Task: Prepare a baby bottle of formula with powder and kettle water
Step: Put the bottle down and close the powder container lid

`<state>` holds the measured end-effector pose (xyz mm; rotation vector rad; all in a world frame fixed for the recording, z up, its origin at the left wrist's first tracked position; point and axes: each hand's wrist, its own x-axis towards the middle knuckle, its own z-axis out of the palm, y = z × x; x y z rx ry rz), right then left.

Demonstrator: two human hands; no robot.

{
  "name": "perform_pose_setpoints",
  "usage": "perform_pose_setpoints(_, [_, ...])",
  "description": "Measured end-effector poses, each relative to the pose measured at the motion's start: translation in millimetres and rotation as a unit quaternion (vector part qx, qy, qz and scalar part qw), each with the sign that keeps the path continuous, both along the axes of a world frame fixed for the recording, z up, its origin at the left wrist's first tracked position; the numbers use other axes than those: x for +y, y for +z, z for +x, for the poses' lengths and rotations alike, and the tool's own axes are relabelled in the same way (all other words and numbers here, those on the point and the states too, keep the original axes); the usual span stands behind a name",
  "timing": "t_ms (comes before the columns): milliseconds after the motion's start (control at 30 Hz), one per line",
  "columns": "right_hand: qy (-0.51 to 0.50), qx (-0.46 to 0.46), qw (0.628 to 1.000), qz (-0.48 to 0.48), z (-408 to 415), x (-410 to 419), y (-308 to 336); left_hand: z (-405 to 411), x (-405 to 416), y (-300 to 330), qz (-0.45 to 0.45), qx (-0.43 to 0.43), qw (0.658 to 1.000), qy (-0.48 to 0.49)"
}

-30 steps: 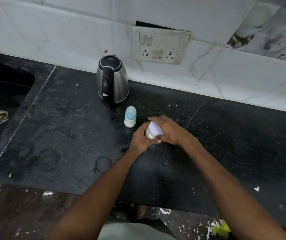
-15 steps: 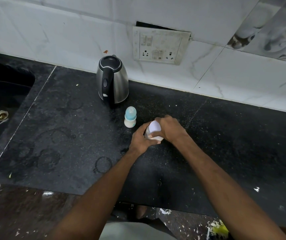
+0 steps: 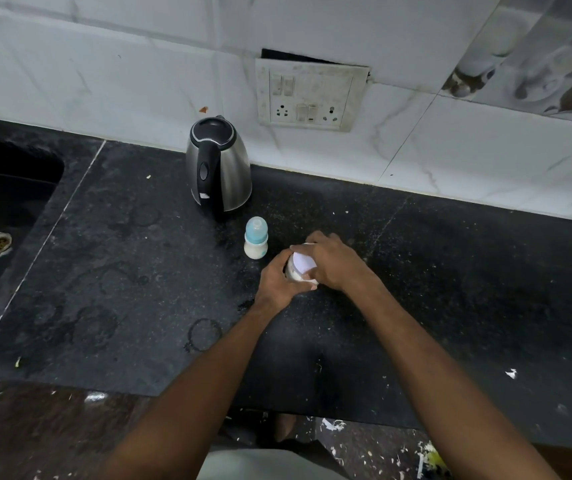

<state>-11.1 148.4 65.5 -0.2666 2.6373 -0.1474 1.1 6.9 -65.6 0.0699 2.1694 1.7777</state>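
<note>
A small powder jar (image 3: 296, 271) with a pale lilac lid (image 3: 303, 262) stands on the black counter (image 3: 139, 271). My left hand (image 3: 277, 280) grips the jar's body from the left. My right hand (image 3: 333, 263) is curled over the lid from the right. Just left of the jar stands the baby bottle (image 3: 256, 239), capped in blue, with white liquid in its lower half. Behind it, near the wall, stands the steel kettle (image 3: 220, 168) with its black handle and its lid shut.
A dark sink (image 3: 3, 216) with a metal drain lies at the far left. A switch and socket plate (image 3: 307, 95) is on the white tiled wall. Specks of powder and water rings mark the counter; its front edge runs below my forearms.
My right hand has shifted round the lid, from over its front to its right side, showing more of the lid's top. The jar and my left hand stay in place.
</note>
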Motion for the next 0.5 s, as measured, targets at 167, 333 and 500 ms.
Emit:
perform_pose_setpoints(167, [-0.101, 0.080, 0.983, 0.130, 1, -7, 5, 1, 1, 1, 0.003, 0.006, 1.000, 0.009])
perform_pose_setpoints(333, [-0.053, 0.063, 0.996, 0.041, 5, 8, 9, 2, 1, 2, 0.007, 0.013, 1.000, 0.003])
perform_pose_setpoints(500, [-0.002, 0.023, 1.000, 0.002, 4, 1, -5, 2, 2, 3, -0.009, 0.017, 1.000, 0.009])
